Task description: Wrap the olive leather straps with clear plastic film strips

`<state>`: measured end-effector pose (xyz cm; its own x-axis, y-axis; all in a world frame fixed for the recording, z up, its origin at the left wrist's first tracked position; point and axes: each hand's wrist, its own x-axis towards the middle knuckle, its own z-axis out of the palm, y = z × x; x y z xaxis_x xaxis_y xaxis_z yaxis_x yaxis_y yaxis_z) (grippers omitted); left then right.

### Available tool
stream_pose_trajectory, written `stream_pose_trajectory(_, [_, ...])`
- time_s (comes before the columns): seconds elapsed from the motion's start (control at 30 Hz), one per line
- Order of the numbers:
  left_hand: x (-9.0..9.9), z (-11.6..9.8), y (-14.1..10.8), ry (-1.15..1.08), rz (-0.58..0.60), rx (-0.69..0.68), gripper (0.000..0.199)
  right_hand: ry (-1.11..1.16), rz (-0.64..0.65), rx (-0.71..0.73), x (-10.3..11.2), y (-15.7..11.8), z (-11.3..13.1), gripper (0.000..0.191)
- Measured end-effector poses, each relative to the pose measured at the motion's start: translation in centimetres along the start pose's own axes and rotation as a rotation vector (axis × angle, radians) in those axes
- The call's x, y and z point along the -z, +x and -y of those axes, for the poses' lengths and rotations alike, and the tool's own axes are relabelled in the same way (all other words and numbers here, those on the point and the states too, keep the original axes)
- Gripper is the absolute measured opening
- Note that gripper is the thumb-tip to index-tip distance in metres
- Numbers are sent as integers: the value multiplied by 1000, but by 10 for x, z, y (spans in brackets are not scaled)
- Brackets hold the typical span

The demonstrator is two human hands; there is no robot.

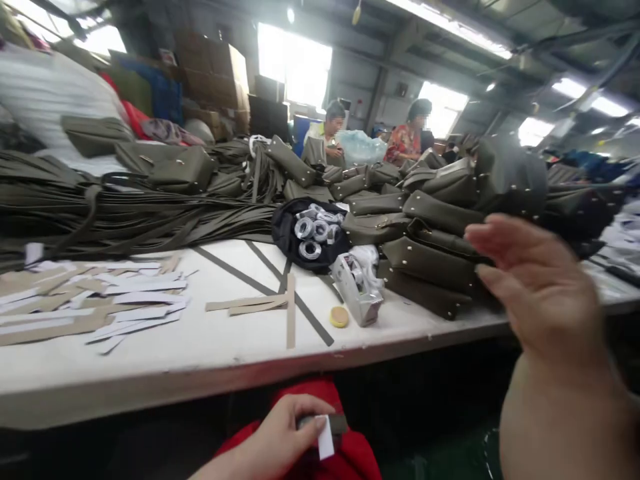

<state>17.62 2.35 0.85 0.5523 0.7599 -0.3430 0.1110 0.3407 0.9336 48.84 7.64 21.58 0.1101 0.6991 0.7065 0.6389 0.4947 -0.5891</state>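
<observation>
Left hand (293,427) is grasping a dark piece (338,424) and a white strip (326,440), thumb pressing the strip, over red cloth (361,456) below the table (250,340) edge. Right hand (547,287) is hovering at right, blurred, released, fingers loosely bent. On the table, a tape dispenser (356,290) is standing just beside a yellow disc (339,317); beige strips (291,320) are lying left of it, mixed strips (145,297) spreading farther left. Clear rolls (310,249) are resting on black cloth (284,233); olive bags (430,267) are piling up behind and rightward.
</observation>
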Motion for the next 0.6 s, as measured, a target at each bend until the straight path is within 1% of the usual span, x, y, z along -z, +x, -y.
stream_pose_trajectory(0.03, [0,0,1,3,-11,5,55,-27,58,-65,-17,0,-19,43])
stream_pose_trajectory(0.07, [0,0,1,10,-17,15,53,-75,135,-144,-33,-4,-40,35])
stream_pose_trajectory(0.1, [0,0,1,19,-23,26,51,-128,185,-228,-50,-9,-62,32])
stream_pose_trajectory(0.17, [0,0,2,40,-29,43,47,-187,280,-340,-79,-24,-103,31])
stream_pose_trajectory(0.2, [0,0,3,53,-35,46,46,-198,317,-392,-91,-32,-119,32])
stream_pose_trajectory(0.27, [-1,1,5,75,-44,38,44,-180,367,-475,-110,-46,-141,34])
stream_pose_trajectory(0.33, [-1,3,9,89,-39,28,43,-142,381,-532,-122,-56,-152,34])
stream_pose_trajectory(0.4, [0,5,12,93,-39,21,44,-110,368,-582,-130,-63,-158,33])
stream_pose_trajectory(0.53, [0,7,16,112,-32,19,45,-15,308,-711,-138,-68,-167,38])
stream_pose_trajectory(0.6, [0,5,16,128,-35,17,42,53,284,-745,-138,-68,-168,41])
